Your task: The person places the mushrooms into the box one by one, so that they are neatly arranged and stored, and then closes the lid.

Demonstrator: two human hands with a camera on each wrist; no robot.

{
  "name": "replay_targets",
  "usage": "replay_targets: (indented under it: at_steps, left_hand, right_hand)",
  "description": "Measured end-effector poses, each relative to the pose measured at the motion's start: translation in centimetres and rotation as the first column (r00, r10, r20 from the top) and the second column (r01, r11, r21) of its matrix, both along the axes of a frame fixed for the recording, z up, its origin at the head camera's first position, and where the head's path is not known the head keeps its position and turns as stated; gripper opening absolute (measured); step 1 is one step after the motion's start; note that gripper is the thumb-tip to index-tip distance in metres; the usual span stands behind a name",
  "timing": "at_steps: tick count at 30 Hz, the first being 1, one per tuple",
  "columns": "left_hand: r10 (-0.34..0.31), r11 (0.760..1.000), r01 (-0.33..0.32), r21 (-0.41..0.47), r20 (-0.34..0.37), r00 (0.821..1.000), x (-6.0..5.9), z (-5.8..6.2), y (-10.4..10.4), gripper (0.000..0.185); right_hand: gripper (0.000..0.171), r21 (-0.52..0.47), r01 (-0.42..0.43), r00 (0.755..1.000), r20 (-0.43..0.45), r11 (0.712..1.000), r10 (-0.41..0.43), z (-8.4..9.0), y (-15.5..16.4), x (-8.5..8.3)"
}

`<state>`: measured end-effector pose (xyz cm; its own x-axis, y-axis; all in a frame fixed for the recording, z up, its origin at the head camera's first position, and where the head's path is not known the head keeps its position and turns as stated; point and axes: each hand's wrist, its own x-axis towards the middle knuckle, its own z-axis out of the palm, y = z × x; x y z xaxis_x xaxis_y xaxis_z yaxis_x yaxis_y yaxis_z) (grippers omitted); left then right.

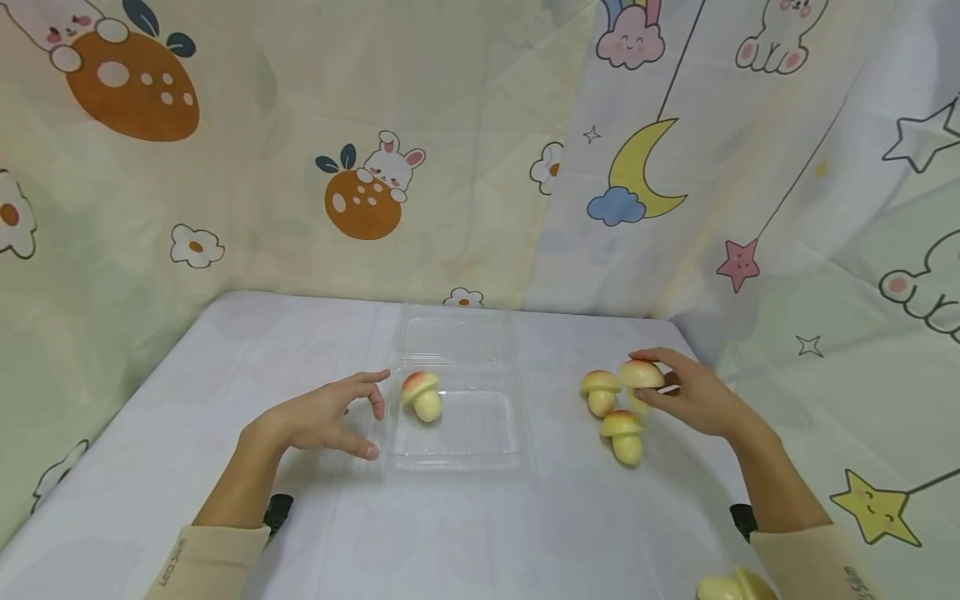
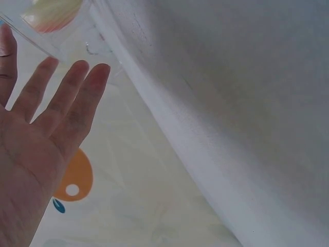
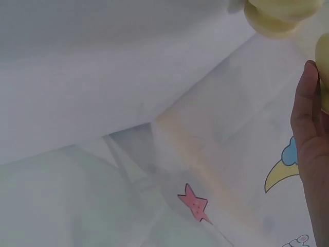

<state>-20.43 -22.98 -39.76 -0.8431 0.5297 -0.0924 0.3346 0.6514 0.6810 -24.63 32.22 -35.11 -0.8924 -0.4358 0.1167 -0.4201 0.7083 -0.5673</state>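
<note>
My right hand (image 1: 697, 396) grips a toy mushroom (image 1: 641, 374) by its cap, between thumb and fingers; its yellow edge shows in the right wrist view beside the fingers. Close to its left stand two more mushrooms, one with a red-tinged cap (image 1: 600, 392) and one nearer me (image 1: 625, 435). An open clear plastic box (image 1: 465, 458) lies at the middle of the table, lid folded back. Inside, on its left side, rests a mushroom (image 1: 422, 396), tilted. My left hand (image 1: 322, 414) holds nothing; its spread fingers are beside the box's left edge.
Another yellow mushroom (image 1: 738, 585) lies at the bottom edge of the head view, near my right sleeve. A white cloth covers the table (image 1: 480, 533). Printed curtains (image 1: 465, 125) hang behind the table and along its sides.
</note>
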Motion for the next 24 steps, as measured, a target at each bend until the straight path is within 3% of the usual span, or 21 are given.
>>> replay_targets:
  at_steps: [6, 12, 24]
  left_hand:
    - [0.002, 1.000, -0.003, 0.002, 0.005, 1.000, 0.0, 0.1, -0.1, 0.047]
    - [-0.003, 1.000, 0.003, 0.013, 0.008, 1.000, 0.0, -0.2, 0.0, 0.047]
    - [0.000, 1.000, 0.000, 0.001, 0.002, 1.000, 0.0, -0.1, -0.1, 0.046]
  right_hand:
    - [0.054, -0.022, -0.052, 0.999, -0.011, 0.998, 0.052, -0.3, -2.3, -1.1]
    - [0.055, -0.068, -0.116, 0.992, 0.032, 0.991, 0.118, -0.1, -4.6, -1.9]
    - [0.057, -0.137, -0.126, 0.988, 0.072, 0.983, 0.137, -0.6, -7.7, -2.1]
